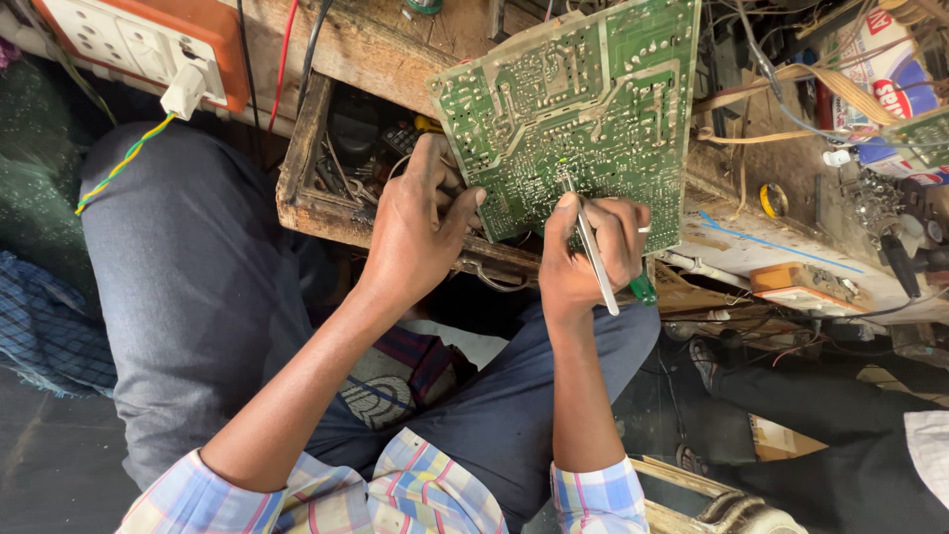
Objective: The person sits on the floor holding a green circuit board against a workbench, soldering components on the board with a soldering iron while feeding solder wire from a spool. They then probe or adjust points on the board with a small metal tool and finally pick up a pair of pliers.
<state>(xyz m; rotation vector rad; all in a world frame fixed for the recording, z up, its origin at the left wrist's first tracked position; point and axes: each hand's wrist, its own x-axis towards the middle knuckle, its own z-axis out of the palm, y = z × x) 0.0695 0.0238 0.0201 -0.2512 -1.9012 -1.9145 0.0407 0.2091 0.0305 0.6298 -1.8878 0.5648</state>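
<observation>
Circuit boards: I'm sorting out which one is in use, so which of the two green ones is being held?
The large green circuit board at centre, solder side up, held by the left hand at its lower edge. The smaller green board lies untouched at the right edge.

Glossy green circuit board [583, 109], shiny metal tweezers [596, 262], rough worn wooden drawer [306, 198].

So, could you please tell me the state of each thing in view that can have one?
Circuit board: solder side up, tilted, propped at the bench edge.
Left hand: gripping the board's lower edge.
Right hand: closed on tweezers, tip touching the board.
Wooden drawer: pulled open, parts inside.
White plug: inserted in the socket board.
</observation>
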